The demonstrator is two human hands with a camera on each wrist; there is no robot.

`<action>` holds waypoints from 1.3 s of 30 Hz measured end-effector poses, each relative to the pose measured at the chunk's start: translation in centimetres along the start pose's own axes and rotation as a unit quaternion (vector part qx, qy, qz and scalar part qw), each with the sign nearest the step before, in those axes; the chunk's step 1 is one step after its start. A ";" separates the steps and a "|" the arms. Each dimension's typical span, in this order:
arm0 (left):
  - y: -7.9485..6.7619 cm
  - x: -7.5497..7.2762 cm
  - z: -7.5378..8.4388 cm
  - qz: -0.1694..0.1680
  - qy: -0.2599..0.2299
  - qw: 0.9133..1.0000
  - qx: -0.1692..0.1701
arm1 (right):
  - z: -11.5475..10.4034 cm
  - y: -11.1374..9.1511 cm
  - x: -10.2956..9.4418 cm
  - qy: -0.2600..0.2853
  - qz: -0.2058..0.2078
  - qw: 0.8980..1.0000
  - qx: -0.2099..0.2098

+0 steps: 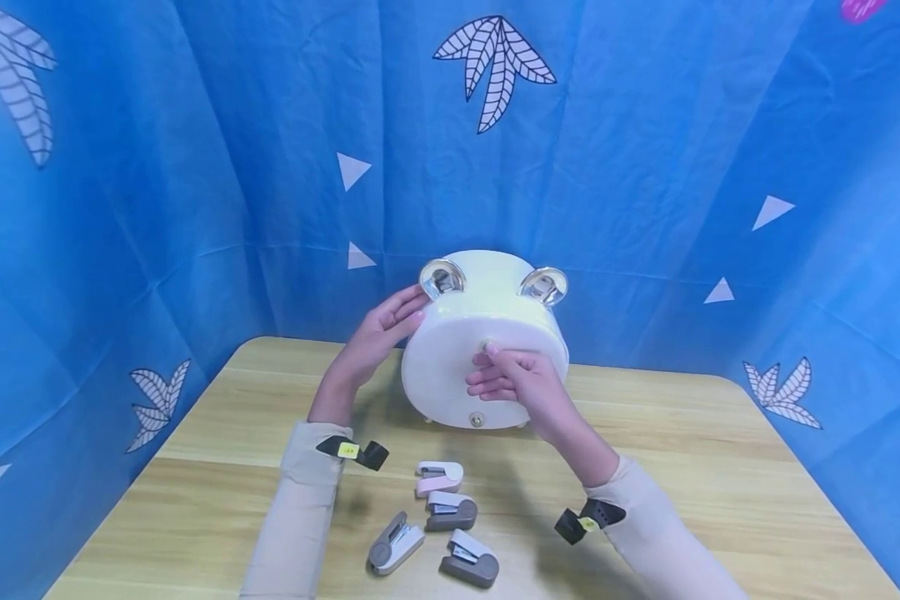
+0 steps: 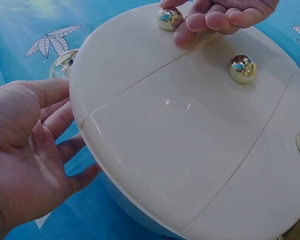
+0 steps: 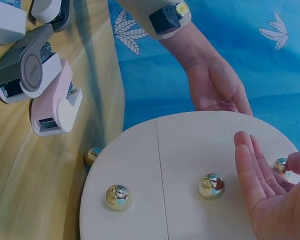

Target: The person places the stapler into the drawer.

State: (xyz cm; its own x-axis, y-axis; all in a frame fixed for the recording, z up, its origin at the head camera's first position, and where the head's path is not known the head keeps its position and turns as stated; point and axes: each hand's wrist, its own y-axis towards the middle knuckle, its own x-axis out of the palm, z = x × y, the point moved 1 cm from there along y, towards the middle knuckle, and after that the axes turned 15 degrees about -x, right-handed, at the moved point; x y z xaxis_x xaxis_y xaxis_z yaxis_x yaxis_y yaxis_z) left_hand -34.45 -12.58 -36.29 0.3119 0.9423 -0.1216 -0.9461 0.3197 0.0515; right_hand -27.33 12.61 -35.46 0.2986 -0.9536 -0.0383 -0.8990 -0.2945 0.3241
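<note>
A glossy white round storage box (image 1: 450,367) with two shiny ring-shaped ears stands on the table. Thin seams divide its front into sections with gold knobs. Thumb and a finger of my right hand (image 1: 528,387) pinch the uppermost knob (image 2: 170,19), the other fingers extended in front of the panel. The middle knob (image 2: 242,69) and bottom knob (image 1: 477,419) are untouched. Against the box's left side rests my left hand (image 2: 32,145), its fingers only slightly bent and the thumb by the front rim. Part of its fingertips is hidden behind the box edge.
Several small staplers lie on the wooden table (image 1: 645,433) before the box: a pink-and-white one (image 1: 439,479) and grey-and-white ones, including one (image 1: 396,543) to the left. Behind the table hangs a blue patterned curtain (image 1: 480,192).
</note>
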 end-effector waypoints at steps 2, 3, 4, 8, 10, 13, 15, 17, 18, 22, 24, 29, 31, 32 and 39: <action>0.0 -0.1 0.0 0.001 0.001 1.000 -0.002 | -0.1 0.0 0.0 0.000 0.000 1.000 0.000; 0.0 -0.1 0.0 0.001 0.002 1.000 -0.003 | -0.1 0.0 0.0 0.000 -0.001 1.000 0.000; 0.0 -0.1 0.0 0.001 0.002 1.000 -0.003 | -0.2 0.0 0.0 -0.001 -0.002 1.000 -0.001; 0.0 0.0 0.0 0.002 0.000 1.000 -0.005 | -0.1 -0.1 -0.2 -0.013 -0.007 1.000 0.000; 0.0 0.0 0.0 0.001 0.000 1.000 -0.005 | 0.1 -0.4 -0.4 -0.025 -0.014 1.000 0.000; 0.1 0.1 -0.1 0.000 0.000 1.000 -0.004 | 0.4 -1.0 -0.8 -0.041 -0.024 0.999 0.005; 0.2 0.1 -0.1 -0.001 0.001 1.000 -0.005 | 0.8 -1.5 -1.1 -0.051 -0.031 0.998 0.014; 0.3 0.2 -0.1 0.000 0.002 1.000 -0.005 | 1.3 -2.1 -1.4 -0.057 -0.034 0.997 0.029; 0.3 0.2 -0.1 0.001 0.003 1.000 -0.006 | 1.6 -2.3 -1.5 -0.059 -0.036 0.997 0.037; 0.2 0.1 0.0 0.003 0.000 1.000 -0.006 | 2.8 -2.8 -1.8 -0.066 -0.052 0.995 0.055; 0.2 0.1 -0.1 0.001 -0.002 1.000 -0.007 | 3.4 -2.8 -1.7 -0.069 -0.060 0.994 0.059; 0.2 0.0 -0.1 0.000 -0.003 1.000 -0.010 | 4.1 -2.4 -1.3 -0.062 -0.055 0.994 0.070; 0.2 0.0 -0.1 0.000 -0.003 1.000 -0.010 | 4.2 -2.2 -1.1 -0.052 -0.042 0.995 0.078; 0.1 0.0 -0.1 0.000 -0.004 1.000 -0.010 | 4.3 -2.0 -1.0 -0.047 -0.036 0.995 0.082; 0.0 -0.1 0.0 0.000 -0.004 1.000 -0.007 | 4.3 -1.5 -0.1 -0.040 0.012 0.995 0.096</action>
State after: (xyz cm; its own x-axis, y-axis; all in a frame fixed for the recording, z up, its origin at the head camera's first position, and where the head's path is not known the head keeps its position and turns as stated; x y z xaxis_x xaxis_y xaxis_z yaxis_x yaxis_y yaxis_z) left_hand -34.51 -12.61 -36.24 0.3121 0.9432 -0.1142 -0.9473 0.3181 0.0380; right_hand -27.36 12.87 -39.97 0.2574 -0.9600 -0.1102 -0.9522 -0.2714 0.1403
